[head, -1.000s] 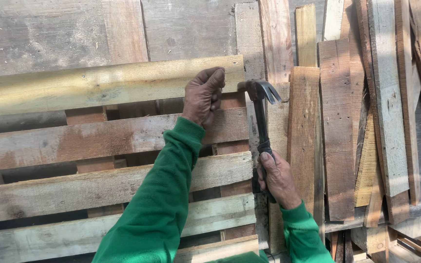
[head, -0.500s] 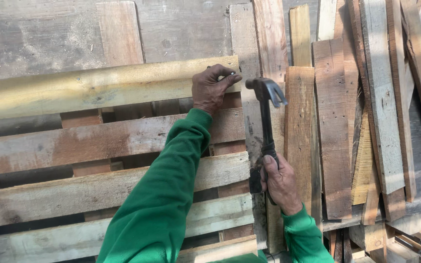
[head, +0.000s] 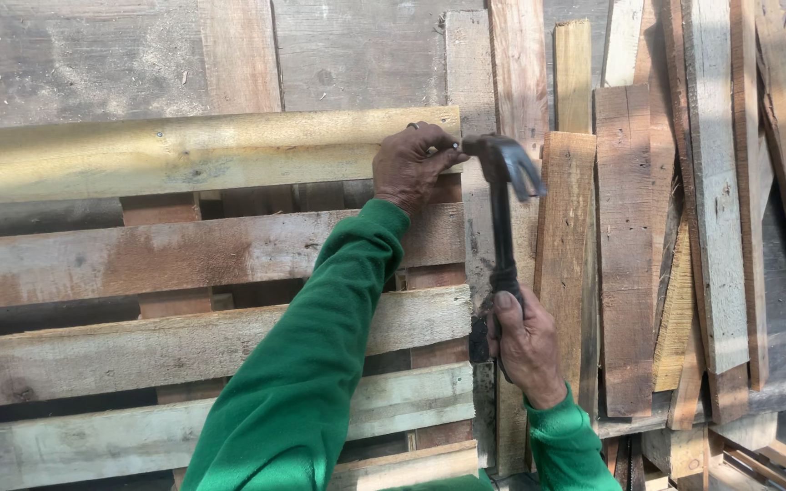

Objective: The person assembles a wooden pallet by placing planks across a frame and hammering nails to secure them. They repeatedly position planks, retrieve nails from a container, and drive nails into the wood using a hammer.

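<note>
My left hand pinches a small nail against the right end of the pale top plank of a wooden pallet. My right hand grips the black handle of a claw hammer, held upright. The hammer's head sits just right of the left hand's fingertips, level with the nail. Both arms wear green sleeves. The nail itself is mostly hidden by the fingers.
Several weathered horizontal slats make up the pallet below the top plank. A stack of loose upright boards leans at the right. More scrap wood lies at the lower right. Grey board panels stand behind.
The hammer head has swung closer to the left hand's fingertips. The left hand has curled tighter at the plank's end.
</note>
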